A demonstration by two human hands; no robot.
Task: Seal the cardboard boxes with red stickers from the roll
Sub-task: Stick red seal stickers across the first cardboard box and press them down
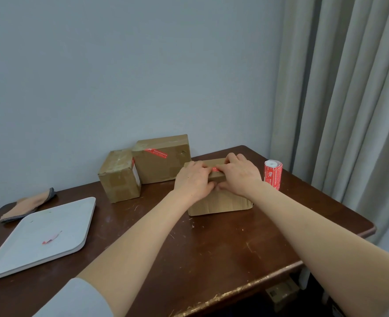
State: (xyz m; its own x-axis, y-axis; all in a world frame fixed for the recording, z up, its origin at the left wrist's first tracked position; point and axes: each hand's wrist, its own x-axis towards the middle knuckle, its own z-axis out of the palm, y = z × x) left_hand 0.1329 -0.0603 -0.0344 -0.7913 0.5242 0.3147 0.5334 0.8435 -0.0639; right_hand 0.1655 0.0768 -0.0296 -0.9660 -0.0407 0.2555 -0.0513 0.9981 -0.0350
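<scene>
Cardboard box (221, 205) stands mid-table with a red sticker (215, 169) across its top front edge, the white print too small to read. Left hand (193, 181) and right hand (240, 175) grip it, fingers curled over the top and thumbs on the front face. The sticker roll (273, 173) stands upright just beside the right hand, near the table (211, 248)'s right edge. The table's worn near edge lies well apart from the box.

arms outstretched, left hand (192, 179) touching right hand (239, 176)
</scene>
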